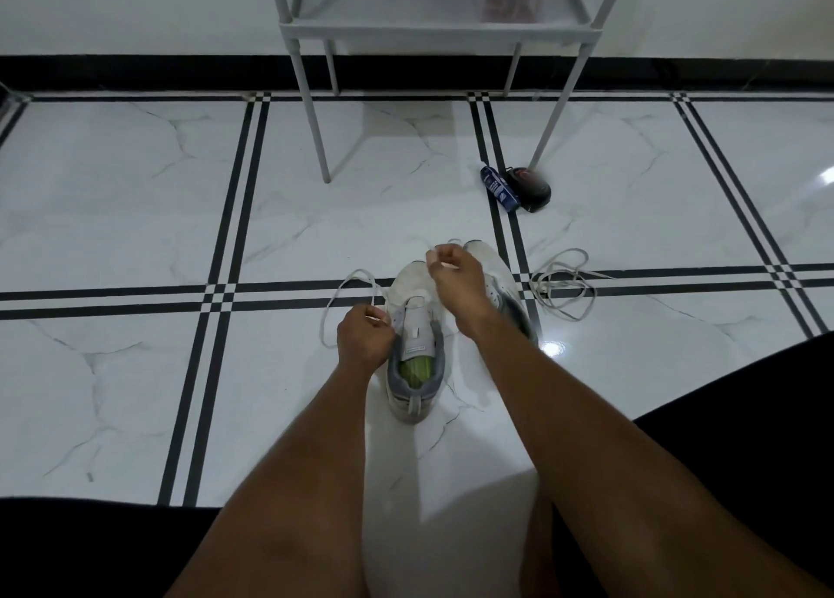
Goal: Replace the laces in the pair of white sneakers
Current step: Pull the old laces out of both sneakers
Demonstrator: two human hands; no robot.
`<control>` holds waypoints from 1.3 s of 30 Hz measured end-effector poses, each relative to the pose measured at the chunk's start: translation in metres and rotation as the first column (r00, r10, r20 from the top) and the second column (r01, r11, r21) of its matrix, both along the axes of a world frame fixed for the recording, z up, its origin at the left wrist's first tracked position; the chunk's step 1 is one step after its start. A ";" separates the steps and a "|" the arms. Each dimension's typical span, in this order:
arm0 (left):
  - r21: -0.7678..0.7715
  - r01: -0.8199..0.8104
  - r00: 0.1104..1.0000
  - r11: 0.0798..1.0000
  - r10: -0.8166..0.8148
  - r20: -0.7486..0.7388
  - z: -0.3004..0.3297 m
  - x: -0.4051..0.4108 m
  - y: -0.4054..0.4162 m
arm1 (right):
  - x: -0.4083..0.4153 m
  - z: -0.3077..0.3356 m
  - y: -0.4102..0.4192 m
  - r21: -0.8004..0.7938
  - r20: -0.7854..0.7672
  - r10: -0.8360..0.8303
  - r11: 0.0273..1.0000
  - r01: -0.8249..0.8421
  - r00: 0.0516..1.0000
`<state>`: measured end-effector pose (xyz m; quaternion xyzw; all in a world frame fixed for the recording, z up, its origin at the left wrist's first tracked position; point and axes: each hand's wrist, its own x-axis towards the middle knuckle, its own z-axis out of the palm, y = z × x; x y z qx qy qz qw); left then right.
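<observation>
**Sneakers on the tile, lace in both hands**

Sneakers first, from the head view: the near white sneaker (413, 354) sits on the marble floor (135, 218) with its heel toward the person, grey collar and green insole showing, tongue lying flat. The second sneaker (494, 281) lies just beside it on the right, largely hidden under the right forearm, its toe pointing away.

The left hand (363, 338) is curled at the left edge of the near sneaker's eyelets, fingers pinching a white lace (347, 290) that loops out over the floor to the left of the shoe. The right hand (449, 272) is raised beyond the near sneaker's toe, fingers closed on the lace's other run — the two hands are apart, one at each end of the shoe.

To the right of the sneakers, a loose lace (562, 284) lies in a tangle on the floor, touching neither shoe. Farther off, beyond the sneakers and to the right, a dark round object (532, 189) and a small blue packet (498, 189) rest side by side by one leg of a grey metal shelf (433, 29).
</observation>
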<state>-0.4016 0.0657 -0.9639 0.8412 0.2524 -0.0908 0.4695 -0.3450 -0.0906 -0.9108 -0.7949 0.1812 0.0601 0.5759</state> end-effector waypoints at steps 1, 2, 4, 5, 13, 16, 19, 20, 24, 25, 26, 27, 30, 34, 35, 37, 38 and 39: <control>-0.005 -0.010 1.000 1.000 0.010 0.002 0.002 -0.001 0.000 | 0.006 0.004 -0.004 0.079 -0.038 -0.065 0.995 0.068 0.997; -0.004 -0.017 1.000 1.000 0.017 -0.002 0.000 -0.001 -0.001 | 0.011 0.009 -0.009 0.058 -0.062 -0.055 0.997 0.059 0.997; -0.036 -0.049 0.998 0.998 0.048 -0.029 -0.001 0.001 0.001 | 0.009 0.012 -0.016 -0.179 -0.161 0.061 0.980 -0.090 0.985; -0.115 -0.094 0.994 0.989 0.088 -0.063 -0.003 0.004 0.004 | 0.004 0.010 -0.017 -0.264 -0.211 0.104 0.951 -0.160 0.972; -0.193 -0.192 0.980 0.962 0.200 0.019 0.016 0.034 0.026 | -0.080 -0.017 0.029 -0.572 -0.239 0.289 0.729 -0.375 0.927; 0.061 0.089 0.991 0.994 -0.095 0.099 0.015 0.039 0.017 | -0.097 -0.029 0.033 -0.608 -0.249 0.336 0.676 -0.416 0.909; 0.277 0.419 0.892 0.865 -0.449 0.052 0.002 0.039 0.003 | -0.105 -0.039 0.025 -0.616 -0.183 0.319 0.700 -0.362 0.930; 0.339 0.485 0.859 0.806 -0.512 -0.010 -0.002 0.038 -0.001 | -0.106 -0.041 0.024 -0.613 -0.165 0.312 0.711 -0.345 0.936; 0.587 0.535 0.807 0.608 -0.572 -0.143 0.000 0.036 -0.012 | -0.106 -0.048 0.024 -0.605 -0.123 0.305 0.731 -0.315 0.944; 0.570 0.510 0.821 0.644 -0.562 -0.099 0.002 0.037 -0.012 | -0.106 -0.050 0.023 -0.605 -0.110 0.299 0.736 -0.302 0.948; 0.496 0.450 0.862 0.742 -0.506 -0.025 0.005 0.038 -0.012 | -0.106 -0.051 0.022 -0.605 -0.103 0.288 0.741 -0.289 0.952; 0.356 0.353 0.917 0.865 -0.396 0.052 0.008 0.040 -0.010 | -0.107 -0.052 0.023 -0.603 -0.100 0.275 0.748 -0.278 0.956; -0.252 -0.069 0.991 0.965 0.095 0.091 0.027 0.049 -0.004 | -0.107 -0.053 0.022 -0.601 -0.118 0.250 0.753 -0.269 0.961; -0.811 -0.502 0.704 0.300 0.686 -0.182 0.073 0.079 0.023 | -0.105 -0.053 0.022 -0.605 -0.153 0.226 0.748 -0.272 0.962; -0.813 -0.528 0.662 0.246 0.719 -0.213 0.080 0.085 0.032 | -0.105 -0.053 0.022 -0.605 -0.154 0.231 0.747 -0.276 0.961; -0.666 -0.523 0.763 0.532 0.641 -0.087 0.081 0.093 0.039 | -0.104 -0.054 0.022 -0.607 -0.149 0.241 0.744 -0.281 0.959; -0.480 -0.420 0.877 0.770 0.480 0.002 0.070 0.094 0.037 | -0.104 -0.054 0.022 -0.610 -0.143 0.244 0.742 -0.280 0.959; -0.253 -0.238 0.965 0.937 0.258 0.047 0.057 0.089 0.030 | -0.104 -0.055 0.022 -0.613 -0.136 0.249 0.739 -0.279 0.959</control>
